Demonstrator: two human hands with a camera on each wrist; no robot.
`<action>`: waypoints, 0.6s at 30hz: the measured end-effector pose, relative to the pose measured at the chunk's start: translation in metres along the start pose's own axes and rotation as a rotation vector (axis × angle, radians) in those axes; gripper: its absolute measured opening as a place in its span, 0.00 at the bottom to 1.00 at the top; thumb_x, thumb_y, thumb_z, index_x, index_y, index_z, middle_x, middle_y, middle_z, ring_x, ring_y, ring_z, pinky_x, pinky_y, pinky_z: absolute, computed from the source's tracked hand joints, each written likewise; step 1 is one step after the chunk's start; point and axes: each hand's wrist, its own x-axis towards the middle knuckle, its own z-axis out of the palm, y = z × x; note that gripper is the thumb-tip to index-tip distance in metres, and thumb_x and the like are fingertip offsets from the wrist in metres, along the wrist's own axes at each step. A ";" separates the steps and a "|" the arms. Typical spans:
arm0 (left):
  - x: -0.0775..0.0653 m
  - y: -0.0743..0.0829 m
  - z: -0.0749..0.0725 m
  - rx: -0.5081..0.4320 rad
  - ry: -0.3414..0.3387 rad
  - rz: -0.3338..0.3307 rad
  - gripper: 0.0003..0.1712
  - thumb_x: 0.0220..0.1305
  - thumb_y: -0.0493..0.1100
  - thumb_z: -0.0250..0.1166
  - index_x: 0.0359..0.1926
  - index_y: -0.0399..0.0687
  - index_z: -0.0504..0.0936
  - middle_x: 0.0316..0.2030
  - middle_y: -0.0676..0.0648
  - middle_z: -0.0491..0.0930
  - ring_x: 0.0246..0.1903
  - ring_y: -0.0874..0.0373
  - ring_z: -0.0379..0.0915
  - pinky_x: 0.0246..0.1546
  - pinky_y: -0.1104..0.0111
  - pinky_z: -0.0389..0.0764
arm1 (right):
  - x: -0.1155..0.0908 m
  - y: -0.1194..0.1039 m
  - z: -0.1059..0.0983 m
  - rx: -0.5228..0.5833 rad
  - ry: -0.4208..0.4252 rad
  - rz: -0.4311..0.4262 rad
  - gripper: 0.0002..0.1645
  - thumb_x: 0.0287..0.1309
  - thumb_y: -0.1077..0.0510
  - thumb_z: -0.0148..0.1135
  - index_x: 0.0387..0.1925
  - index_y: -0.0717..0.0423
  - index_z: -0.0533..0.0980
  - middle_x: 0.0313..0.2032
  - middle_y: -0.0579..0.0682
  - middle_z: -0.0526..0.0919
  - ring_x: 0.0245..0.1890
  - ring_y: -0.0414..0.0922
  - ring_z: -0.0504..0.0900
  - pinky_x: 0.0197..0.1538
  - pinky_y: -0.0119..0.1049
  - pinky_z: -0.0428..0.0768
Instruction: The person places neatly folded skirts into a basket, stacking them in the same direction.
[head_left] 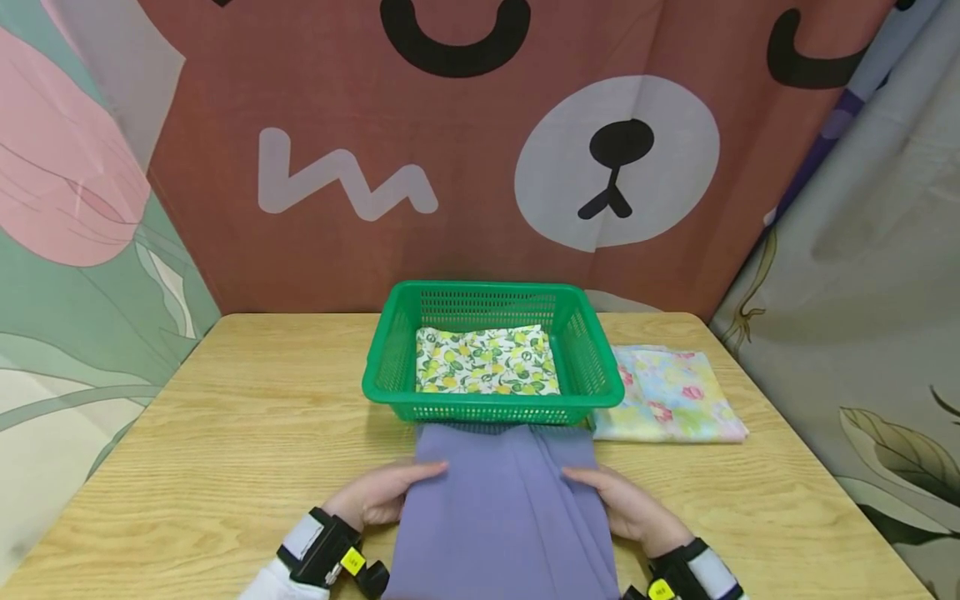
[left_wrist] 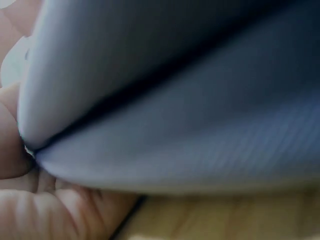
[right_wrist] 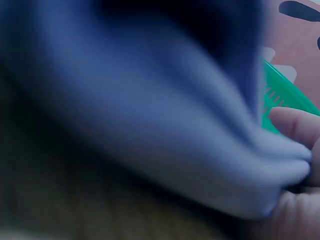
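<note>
A purple cloth (head_left: 495, 517) hangs in folds between my two hands, in front of the basket, its near end running out of the head view. At its left edge my left hand (head_left: 378, 493) grips it, thumb on top and the other fingers underneath. My right hand (head_left: 630, 504) pinches the right edge the same way. In the left wrist view the cloth (left_wrist: 175, 135) shows stacked layers beside the curled fingers (left_wrist: 55, 210). The right wrist view has the cloth (right_wrist: 150, 115) large and blurred, its folded edge between thumb and fingers.
Behind the purple cloth stands a green plastic basket (head_left: 491, 406) with a folded lemon-print cloth (head_left: 487, 360) inside. A folded pastel floral cloth (head_left: 678, 396) lies on the wooden table (head_left: 285, 400) at the basket's right. Printed curtains (head_left: 480, 167) enclose the back and sides.
</note>
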 end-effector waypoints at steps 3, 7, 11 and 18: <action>0.003 -0.001 0.003 0.009 0.019 0.003 0.30 0.71 0.52 0.51 0.62 0.35 0.58 0.43 0.51 0.81 0.41 0.61 0.81 0.43 0.67 0.82 | 0.002 0.002 0.003 -0.002 0.036 0.014 0.21 0.71 0.52 0.42 0.57 0.63 0.60 0.43 0.46 0.82 0.43 0.40 0.82 0.48 0.34 0.81; 0.004 -0.003 0.004 0.013 0.043 0.006 0.32 0.71 0.51 0.52 0.64 0.33 0.55 0.44 0.50 0.81 0.42 0.61 0.81 0.44 0.67 0.82 | 0.005 0.004 0.007 -0.015 0.061 0.019 0.29 0.70 0.53 0.45 0.63 0.65 0.50 0.47 0.48 0.78 0.45 0.42 0.81 0.49 0.36 0.80; 0.004 -0.004 0.005 0.017 0.052 0.010 0.30 0.71 0.49 0.52 0.63 0.33 0.57 0.43 0.51 0.82 0.41 0.61 0.81 0.43 0.67 0.82 | 0.007 0.003 0.010 -0.051 0.114 0.041 0.41 0.66 0.54 0.50 0.67 0.67 0.39 0.54 0.54 0.70 0.49 0.44 0.77 0.52 0.38 0.78; 0.005 -0.006 0.006 0.030 0.069 -0.016 0.33 0.71 0.50 0.52 0.65 0.31 0.53 0.44 0.50 0.80 0.41 0.61 0.80 0.44 0.67 0.82 | 0.009 0.000 0.017 -0.165 0.167 0.059 0.49 0.61 0.54 0.57 0.68 0.68 0.37 0.63 0.67 0.56 0.55 0.49 0.70 0.55 0.43 0.74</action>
